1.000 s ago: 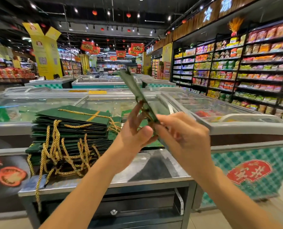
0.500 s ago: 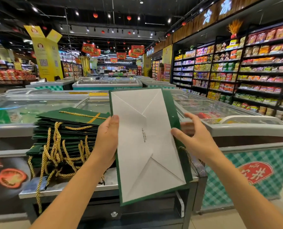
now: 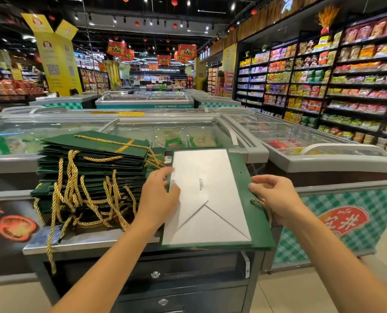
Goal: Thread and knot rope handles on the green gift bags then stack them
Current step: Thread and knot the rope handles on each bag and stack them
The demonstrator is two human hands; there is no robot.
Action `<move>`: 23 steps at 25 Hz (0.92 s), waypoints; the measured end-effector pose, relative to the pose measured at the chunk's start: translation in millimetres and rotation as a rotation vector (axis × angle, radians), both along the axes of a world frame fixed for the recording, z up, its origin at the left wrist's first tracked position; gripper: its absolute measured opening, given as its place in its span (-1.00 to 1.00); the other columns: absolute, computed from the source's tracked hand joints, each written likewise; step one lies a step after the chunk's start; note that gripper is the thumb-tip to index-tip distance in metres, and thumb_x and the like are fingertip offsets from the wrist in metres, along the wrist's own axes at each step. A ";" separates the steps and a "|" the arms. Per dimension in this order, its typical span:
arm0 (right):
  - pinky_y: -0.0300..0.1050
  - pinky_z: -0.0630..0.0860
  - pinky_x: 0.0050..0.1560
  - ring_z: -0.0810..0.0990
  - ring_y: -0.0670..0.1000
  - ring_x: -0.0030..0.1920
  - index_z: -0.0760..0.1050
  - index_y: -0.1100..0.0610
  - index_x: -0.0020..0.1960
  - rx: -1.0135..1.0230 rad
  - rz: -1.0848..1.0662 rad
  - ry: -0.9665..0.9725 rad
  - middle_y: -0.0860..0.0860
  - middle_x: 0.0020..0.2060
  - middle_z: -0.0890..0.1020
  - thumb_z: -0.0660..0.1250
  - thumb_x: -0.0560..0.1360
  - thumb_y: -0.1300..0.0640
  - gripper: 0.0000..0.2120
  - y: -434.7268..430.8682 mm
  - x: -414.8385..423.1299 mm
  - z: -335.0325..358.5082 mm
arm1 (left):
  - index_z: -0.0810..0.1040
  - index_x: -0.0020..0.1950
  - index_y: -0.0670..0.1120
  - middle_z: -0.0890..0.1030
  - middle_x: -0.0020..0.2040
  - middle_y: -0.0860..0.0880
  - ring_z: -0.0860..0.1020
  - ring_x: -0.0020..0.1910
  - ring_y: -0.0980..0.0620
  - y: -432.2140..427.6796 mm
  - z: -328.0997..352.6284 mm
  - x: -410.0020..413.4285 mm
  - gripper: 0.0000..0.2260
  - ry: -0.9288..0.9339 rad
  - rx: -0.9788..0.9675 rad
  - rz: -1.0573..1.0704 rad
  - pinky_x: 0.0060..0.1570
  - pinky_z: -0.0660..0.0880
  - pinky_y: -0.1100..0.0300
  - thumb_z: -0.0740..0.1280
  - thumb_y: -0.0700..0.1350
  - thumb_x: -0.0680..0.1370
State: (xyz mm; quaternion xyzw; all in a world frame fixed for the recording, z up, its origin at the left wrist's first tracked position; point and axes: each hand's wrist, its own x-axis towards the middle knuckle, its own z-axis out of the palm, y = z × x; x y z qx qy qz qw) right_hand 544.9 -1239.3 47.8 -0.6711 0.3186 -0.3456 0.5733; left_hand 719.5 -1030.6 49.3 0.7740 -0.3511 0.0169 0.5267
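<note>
Badge writing: the red oval badge [image 3: 343, 219] on the checked front of the white chest freezer [image 3: 323, 164] reads "Anjoy" above large white Chinese characters.
Bag print: one short line on the white folded base, too small to read.
Change: half a second ago the flat dark-green paper gift bag [image 3: 253, 213] was held up and tilted; now it lies base-up on the steel counter top [image 3: 93, 238], just beside the stack of green gift bags with gold rope handles [image 3: 93, 168].
Left hand [image 3: 159, 195]: fingers curled over the bag's left edge, holding it.
Right hand [image 3: 276, 195]: was spread wide, now narrowed, thumb and curled fingers pinching the right edge.
Twisted gold rope [image 3: 259, 202]: loops from the bag's right margin under the right palm.
</note>
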 end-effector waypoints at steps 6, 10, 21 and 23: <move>-0.06 0.65 -0.03 0.71 0.03 -0.09 0.66 0.21 0.14 -0.199 -0.026 0.192 0.10 -0.08 0.73 0.49 0.52 0.20 -0.79 -11.8 8.0 -13.9 | 0.44 0.47 0.07 0.22 0.60 0.00 0.01 0.62 0.02 -11.5 -27.3 -17.2 -0.62 -0.330 0.372 -0.114 0.58 -0.09 0.03 0.22 0.04 0.65; -0.02 0.60 0.22 0.69 -0.08 0.03 0.67 0.08 0.22 -0.386 0.128 0.372 -0.06 -0.01 0.73 0.46 0.55 0.10 -0.75 -13.8 6.1 -10.9 | 0.28 0.56 0.11 0.15 0.62 0.06 0.00 0.61 0.10 -8.8 -36.0 -18.4 -0.55 -0.375 0.512 -0.298 0.56 0.00 0.10 0.12 0.15 0.67; -0.03 0.53 -0.17 0.62 0.09 -0.17 0.60 0.10 -0.21 -0.823 0.187 0.673 0.04 -0.26 0.63 0.45 0.48 0.12 -0.89 7.9 -54.0 16.9 | 0.21 0.59 0.16 0.12 0.63 0.12 0.00 0.60 0.15 -7.3 -42.0 -13.4 -0.52 -0.405 0.620 -0.314 0.58 -0.06 0.09 0.06 0.21 0.67; -0.07 0.54 -0.24 0.61 0.04 -0.23 0.55 0.08 -0.14 -0.849 0.076 0.494 -0.03 -0.26 0.62 0.42 0.51 0.20 -0.92 5.1 -52.7 24.2 | 0.20 0.59 0.16 0.12 0.63 0.13 0.00 0.60 0.15 -7.5 -42.0 -13.0 -0.52 -0.404 0.628 -0.317 0.58 -0.07 0.10 0.05 0.21 0.67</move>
